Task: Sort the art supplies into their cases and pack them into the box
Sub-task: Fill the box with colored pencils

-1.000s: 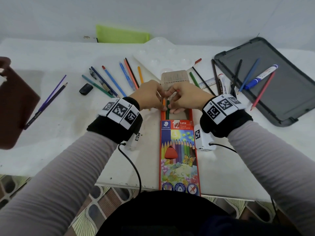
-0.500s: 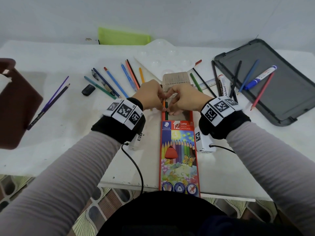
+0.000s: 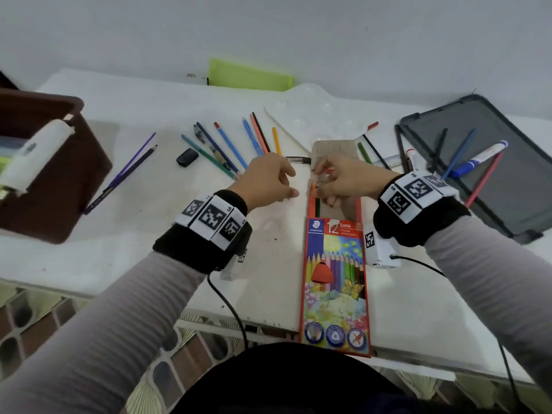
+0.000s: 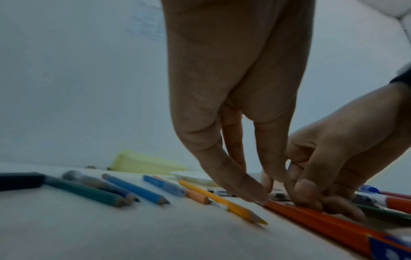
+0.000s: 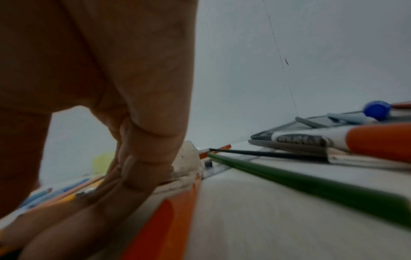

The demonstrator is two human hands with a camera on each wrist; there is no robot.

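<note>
1. Your left hand point(image 3: 268, 182) hangs loose, fingers curled, holding nothing.
2. The yellow pencil point(image 3: 276, 141) lies just above it in the frame, pointing up and down.
3. Your right hand point(image 3: 346, 180) pinches pencils in the pencil case point(image 3: 334, 282), frame middle.

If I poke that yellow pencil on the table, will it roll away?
Probably only a little. The yellow pencil is thin, straight and stiff, lying flat on the white table, so it should skid or turn. It looks light. The peach pencil beside it may stop it.
</note>
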